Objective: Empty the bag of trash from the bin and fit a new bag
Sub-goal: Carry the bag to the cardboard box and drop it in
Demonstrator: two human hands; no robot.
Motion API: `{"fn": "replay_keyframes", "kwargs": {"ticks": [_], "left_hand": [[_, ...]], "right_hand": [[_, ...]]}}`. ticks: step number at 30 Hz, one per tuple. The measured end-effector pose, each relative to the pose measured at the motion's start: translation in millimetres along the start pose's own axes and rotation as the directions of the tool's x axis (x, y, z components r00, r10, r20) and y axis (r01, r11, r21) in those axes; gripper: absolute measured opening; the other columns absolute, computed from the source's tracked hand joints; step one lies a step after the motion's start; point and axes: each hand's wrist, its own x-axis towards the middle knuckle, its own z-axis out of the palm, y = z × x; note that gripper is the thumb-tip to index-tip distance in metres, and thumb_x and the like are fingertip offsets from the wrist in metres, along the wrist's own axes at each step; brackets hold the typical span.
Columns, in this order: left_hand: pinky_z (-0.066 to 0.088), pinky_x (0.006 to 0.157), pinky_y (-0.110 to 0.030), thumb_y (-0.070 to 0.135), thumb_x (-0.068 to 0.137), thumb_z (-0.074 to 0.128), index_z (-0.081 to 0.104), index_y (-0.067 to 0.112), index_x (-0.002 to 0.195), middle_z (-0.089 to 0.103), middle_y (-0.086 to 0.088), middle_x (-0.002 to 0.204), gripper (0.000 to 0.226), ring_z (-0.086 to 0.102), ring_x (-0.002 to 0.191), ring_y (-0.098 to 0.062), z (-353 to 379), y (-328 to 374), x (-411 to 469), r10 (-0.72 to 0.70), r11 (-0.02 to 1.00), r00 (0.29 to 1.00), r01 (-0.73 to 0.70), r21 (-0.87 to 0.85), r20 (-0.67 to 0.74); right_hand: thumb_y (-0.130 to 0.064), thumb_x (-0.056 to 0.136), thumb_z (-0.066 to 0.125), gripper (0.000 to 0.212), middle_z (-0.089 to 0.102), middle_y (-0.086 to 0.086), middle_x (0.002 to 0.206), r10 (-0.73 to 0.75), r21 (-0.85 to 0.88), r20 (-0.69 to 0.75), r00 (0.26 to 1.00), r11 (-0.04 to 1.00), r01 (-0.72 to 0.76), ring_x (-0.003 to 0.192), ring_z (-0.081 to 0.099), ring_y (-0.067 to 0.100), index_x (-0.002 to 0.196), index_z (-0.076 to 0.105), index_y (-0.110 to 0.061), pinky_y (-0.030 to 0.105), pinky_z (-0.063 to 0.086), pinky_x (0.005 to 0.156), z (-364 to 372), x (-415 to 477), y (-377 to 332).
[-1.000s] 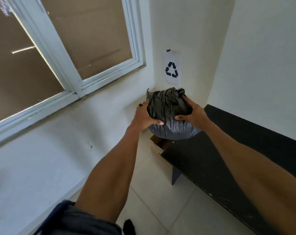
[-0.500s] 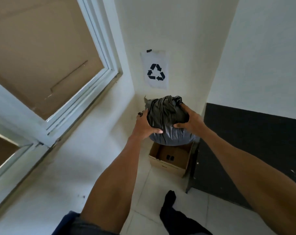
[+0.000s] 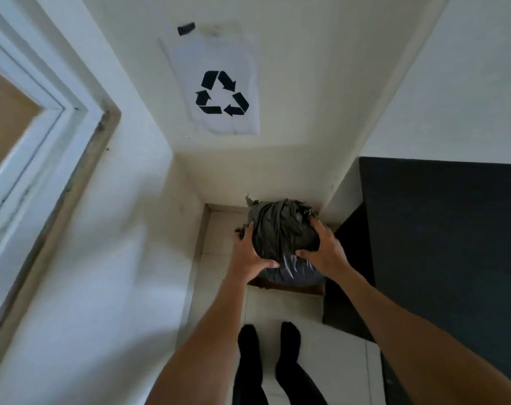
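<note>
2 hands on the trash bag [image 3: 283, 229]

Left hand [image 3: 250, 252] and right hand [image 3: 324, 247] grip its sides — fingers curled — over a cardboard box [image 3: 289, 287].

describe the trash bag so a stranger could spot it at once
Find the recycling sign on the corner wall. Directly below, over a cardboard box, is the trash bag: the only crumpled dark plastic bundle, gripped by the left hand and right hand.
</note>
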Motion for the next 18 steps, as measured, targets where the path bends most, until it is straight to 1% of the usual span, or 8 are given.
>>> {"fn": "replay_keyframes", "kwargs": {"ticks": [2, 4, 7, 9, 11, 14, 16, 18], "left_hand": [[0.034, 0.113, -0.044, 0.058, 0.037, 0.091, 0.029, 0.029, 0.148, 0.046, 0.000, 0.142, 0.131, 0.037, 0.134, -0.027, 24.6, -26.9, 34.6, 0.003, 1.000, 0.999, -0.004, 0.024, 0.042], [0.030, 0.113, -0.042, 0.051, 0.044, 0.093, 0.032, 0.024, 0.148, 0.045, 0.000, 0.143, 0.124, 0.032, 0.131, -0.025, 52.7, -55.2, 62.9, 0.024, 1.000, 0.997, -0.026, 0.016, 0.080], [0.021, 0.116, -0.036, 0.050, 0.048, 0.091, 0.025, 0.026, 0.152, 0.036, -0.002, 0.152, 0.126, 0.025, 0.139, -0.028, 99.5, -112.0, 108.9, 0.020, 0.999, 0.995, -0.022, 0.023, 0.097], [0.027, 0.114, -0.039, 0.045, 0.048, 0.092, 0.020, 0.029, 0.154, 0.027, -0.007, 0.155, 0.129, 0.026, 0.140, -0.030, 132.5, -153.3, 139.3, -0.033, 0.999, 0.994, 0.033, -0.001, 0.102], [0.037, 0.112, -0.047, 0.040, 0.050, 0.095, 0.018, 0.030, 0.155, 0.019, -0.010, 0.156, 0.130, 0.029, 0.140, -0.032, 163.5, -187.3, 165.9, -0.096, 0.995, 0.989, 0.099, -0.020, 0.109], [0.036, 0.111, -0.044, 0.041, 0.054, 0.093, 0.011, 0.029, 0.156, 0.016, -0.009, 0.160, 0.132, 0.024, 0.142, -0.035, 210.3, -233.9, 200.7, -0.134, 0.991, 0.987, 0.132, 0.031, 0.089], [0.035, 0.110, -0.043, 0.040, 0.059, 0.092, 0.004, 0.029, 0.157, 0.007, -0.016, 0.161, 0.132, 0.026, 0.142, -0.037, 240.6, -260.3, 221.5, -0.214, 0.977, 0.972, 0.212, 0.025, 0.097], [0.034, 0.111, -0.044, 0.036, 0.066, 0.089, 0.001, 0.028, 0.158, 0.002, -0.021, 0.160, 0.128, 0.027, 0.142, -0.038, 268.5, -284.5, 241.0, -0.258, 0.966, 0.960, 0.259, 0.008, 0.111]], "right_hand": [[-0.027, 0.076, 0.082, 0.096, 0.037, 0.007, 0.151, 0.069, 0.010, -0.018, 0.997, 0.998, -0.069, 0.136, 0.041, 0.029, 0.153, 0.025, -0.028, 0.041, 0.039, 0.109, 35.8, 26.5, 29.7], [-0.024, 0.078, 0.080, 0.093, 0.032, 0.005, 0.155, 0.100, 0.049, -0.013, 0.995, 0.994, -0.100, 0.141, 0.034, 0.026, 0.153, 0.026, -0.025, 0.037, 0.033, 0.113, 73.3, 53.6, 63.3], [-0.019, 0.078, 0.080, 0.088, 0.033, 0.001, 0.155, 0.109, 0.144, -0.002, 0.994, 0.984, -0.108, 0.143, 0.033, 0.023, 0.152, 0.031, -0.026, 0.042, 0.034, 0.114, 131.4, 97.0, 120.2], [-0.021, 0.078, 0.079, 0.085, 0.033, -0.001, 0.156, 0.114, 0.158, -0.009, 0.993, 0.981, -0.111, 0.143, 0.033, 0.021, 0.150, 0.034, -0.030, 0.045, 0.036, 0.113, 167.6, 127.6, 158.1], [-0.022, 0.077, 0.080, 0.085, 0.029, 0.001, 0.158, 0.122, 0.127, -0.025, 0.992, 0.985, -0.118, 0.144, 0.031, 0.022, 0.150, 0.035, -0.031, 0.043, 0.033, 0.115, 201.9, 156.8, 192.3], [-0.022, 0.079, 0.079, 0.085, 0.022, 0.004, 0.161, 0.144, 0.066, -0.013, 0.990, 0.988, -0.142, 0.146, 0.026, 0.024, 0.151, 0.034, -0.028, 0.033, 0.026, 0.115, 249.3, 199.8, 233.0], [-0.031, 0.079, 0.077, 0.086, 0.017, 0.004, 0.162, 0.150, 0.015, -0.003, 0.989, 0.989, -0.150, 0.146, 0.023, 0.028, 0.152, 0.031, -0.031, 0.039, 0.026, 0.117, 279.2, 227.2, 260.2], [-0.046, 0.079, 0.073, 0.088, 0.011, 0.003, 0.163, 0.177, -0.058, 0.032, 0.984, 0.983, -0.175, 0.146, 0.021, 0.031, 0.152, 0.026, -0.035, 0.046, 0.028, 0.116, 304.6, 250.7, 284.2]]}}
